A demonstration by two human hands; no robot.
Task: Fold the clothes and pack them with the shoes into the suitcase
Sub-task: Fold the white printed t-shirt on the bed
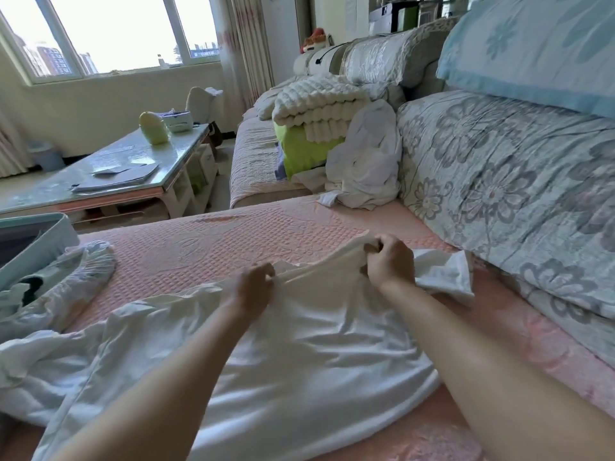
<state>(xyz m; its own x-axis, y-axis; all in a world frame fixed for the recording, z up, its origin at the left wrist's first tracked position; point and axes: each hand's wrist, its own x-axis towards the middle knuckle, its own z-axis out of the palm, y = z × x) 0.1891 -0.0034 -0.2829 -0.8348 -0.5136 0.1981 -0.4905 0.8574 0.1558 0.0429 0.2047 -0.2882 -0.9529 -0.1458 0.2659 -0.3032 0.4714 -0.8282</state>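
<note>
The left hand [254, 287] and right hand [389, 261] each pinch the far edge of the white garment [299, 344], a little apart. They lift that edge taut, likely to square it for a fold. Both arms reach forward, with the right hand higher. The garment lies spread over the pink sofa [233, 241]. More clothes [366, 161] are heaped beyond it. What looks like the suitcase [43, 227] sits at the left.

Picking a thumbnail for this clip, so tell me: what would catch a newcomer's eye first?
The left hand and right hand, at centre, pinch the far edge of a white garment spread over the pink sofa cover. Next come the floral cushion on the right and the teal suitcase at the left edge.
</note>
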